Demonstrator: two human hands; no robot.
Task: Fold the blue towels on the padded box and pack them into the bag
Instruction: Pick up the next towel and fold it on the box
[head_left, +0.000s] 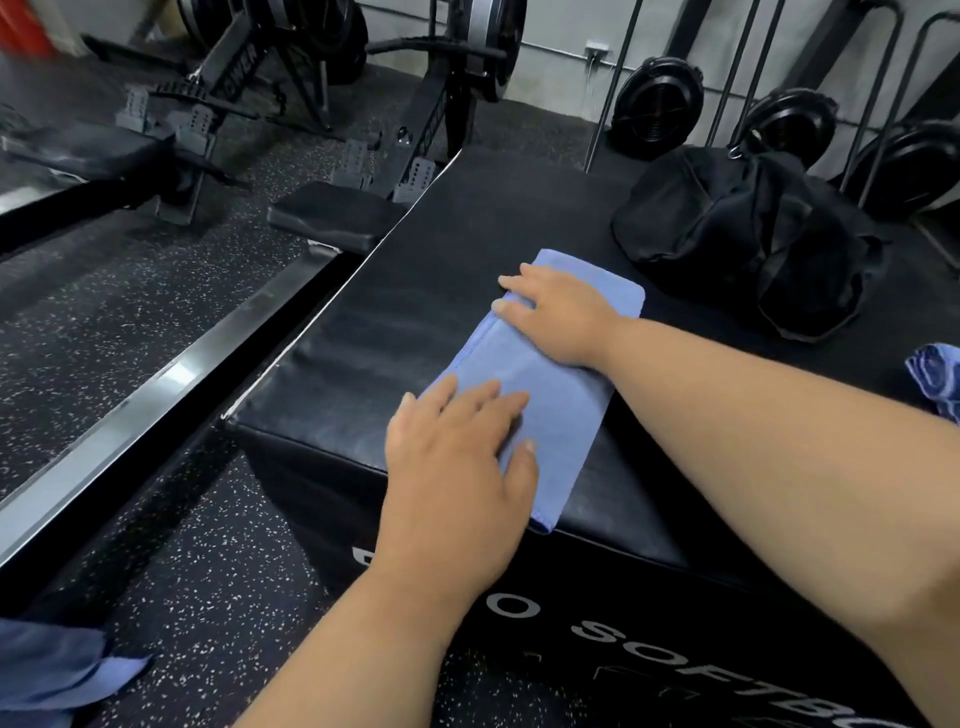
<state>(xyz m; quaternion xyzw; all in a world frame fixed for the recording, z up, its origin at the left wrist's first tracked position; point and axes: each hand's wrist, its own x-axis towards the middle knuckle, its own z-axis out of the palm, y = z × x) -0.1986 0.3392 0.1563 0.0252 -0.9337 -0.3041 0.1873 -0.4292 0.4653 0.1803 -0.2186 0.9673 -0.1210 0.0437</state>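
Head view looks down on the near end of the padded box (405, 332), where the person's left hand (457, 467) lies flat on the near part of a blue towel (545, 384), fingers straight and spread, thumb resting along the cloth, gripping nothing. That towel is already folded into a long narrow strip running from the box's near edge away toward its middle, its near end hanging just over the edge. Further along the strip, the right hand (556, 312) also presses down with fingers extended toward the left, palm on the far part, holding nothing. The step in hand looks like smoothing the fold before the next one. To do it well, the person would keep both palms flat and sweep outward along the strip so the layers stay aligned and the stitched left edge stays straight, then bring the near end over to the far end without letting the overhang drag. Off to the right a second crumpled blue towel (935, 374) waits at the frame edge. Beyond the right hand, well apart from the strip, the black bag (743, 234) sits slumped on the far part of the box; whether its mouth is open cannot be told.
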